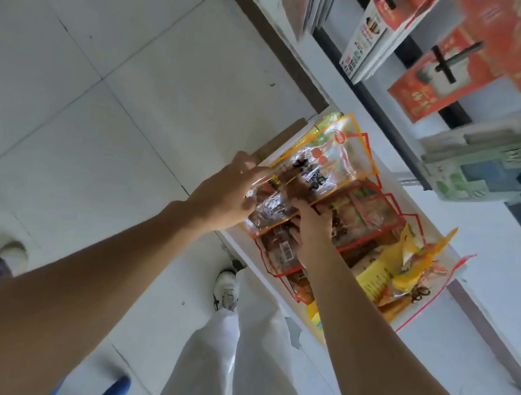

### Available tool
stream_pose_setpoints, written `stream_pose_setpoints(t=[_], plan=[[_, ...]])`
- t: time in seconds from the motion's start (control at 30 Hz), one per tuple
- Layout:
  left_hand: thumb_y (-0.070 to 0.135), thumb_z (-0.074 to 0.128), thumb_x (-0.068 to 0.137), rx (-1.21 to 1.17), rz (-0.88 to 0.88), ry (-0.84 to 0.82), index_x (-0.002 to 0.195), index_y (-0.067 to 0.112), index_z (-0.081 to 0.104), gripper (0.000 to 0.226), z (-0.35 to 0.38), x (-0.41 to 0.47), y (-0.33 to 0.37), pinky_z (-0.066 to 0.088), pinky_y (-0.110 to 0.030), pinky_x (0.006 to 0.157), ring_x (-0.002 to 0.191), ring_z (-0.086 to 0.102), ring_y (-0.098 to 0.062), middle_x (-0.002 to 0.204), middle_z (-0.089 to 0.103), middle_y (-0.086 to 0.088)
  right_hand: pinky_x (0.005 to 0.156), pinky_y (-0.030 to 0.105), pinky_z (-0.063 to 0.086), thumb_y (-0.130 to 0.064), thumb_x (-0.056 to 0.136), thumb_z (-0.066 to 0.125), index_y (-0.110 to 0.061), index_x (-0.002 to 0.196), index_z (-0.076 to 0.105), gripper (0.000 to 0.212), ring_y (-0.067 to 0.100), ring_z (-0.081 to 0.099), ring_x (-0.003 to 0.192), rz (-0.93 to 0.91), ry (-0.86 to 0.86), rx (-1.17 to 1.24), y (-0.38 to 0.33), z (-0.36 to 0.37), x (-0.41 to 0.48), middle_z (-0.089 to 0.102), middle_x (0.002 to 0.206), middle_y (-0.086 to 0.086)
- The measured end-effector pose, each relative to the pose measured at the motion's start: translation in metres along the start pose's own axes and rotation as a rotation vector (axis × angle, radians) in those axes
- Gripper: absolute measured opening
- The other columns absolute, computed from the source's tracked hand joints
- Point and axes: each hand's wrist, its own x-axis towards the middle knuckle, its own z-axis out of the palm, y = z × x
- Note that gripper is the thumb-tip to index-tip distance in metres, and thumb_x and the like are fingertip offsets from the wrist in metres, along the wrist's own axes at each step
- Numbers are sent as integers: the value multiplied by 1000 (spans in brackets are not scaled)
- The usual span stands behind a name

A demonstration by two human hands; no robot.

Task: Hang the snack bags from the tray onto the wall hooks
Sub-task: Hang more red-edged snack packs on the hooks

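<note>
The person is at the picking stage, bent over the white tray (240, 244) by the wall. Their left hand (226, 192) grips the near corner of an orange-edged snack bag (316, 168), which sits tilted up off the stack of bags (370, 219) left in the tray. The right hand (311, 234) lies at that bag's lower edge with the fingers bent down; I cannot tell whether it pinches this bag or just steadies the ones under it. No bag from this pile looks hung yet. Next, I reckon, the bag must come clear of the pile, turn upright, and have its top hole lined up with a black hook (452, 62) above, where red packets (435, 84) already hang.
</note>
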Motion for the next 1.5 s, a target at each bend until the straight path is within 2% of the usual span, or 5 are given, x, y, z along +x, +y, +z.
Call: stream_pose_setpoints(t=[0.23,0.4,0.53,1.0,1.5], plan=[[15,54,94,-185,-113,-16,150,29,36,61,-8,-12,-7,40,-34,103,128,49,-18,145,47,2,83,43,54,-17,96,62,-21,102,63,7,19,56,75,-137,-34,28,-1,1,-30,58,79,0],[22,61,87,-574,-318,-29,145,19,44,60,-5,-29,11,36,-39,113,134,48,-19,145,52,-3,80,44,55,-14,100,52,-13,104,62,11,23,56,77,-292,-7,-169,-9,-18,-62,56,79,3],[27,62,80,-591,-267,-56,142,17,47,65,-16,-48,34,47,-24,97,114,60,-19,134,60,-6,90,64,51,-15,98,56,-7,91,61,12,31,58,76,-327,-18,-204,-6,-45,-84,50,70,8],[20,64,94,-970,25,-194,104,17,64,10,-114,-162,205,55,-41,89,92,66,-23,103,63,-4,52,21,37,5,96,43,-6,87,54,18,9,44,57,-838,-123,-119,31,-168,-283,43,70,7],[3,66,89,-760,329,-282,110,9,61,22,-83,-272,425,59,-32,53,70,70,-22,93,66,-9,62,42,57,-12,87,69,-20,100,62,16,19,71,75,-1229,320,313,92,-364,-395,74,90,5]])
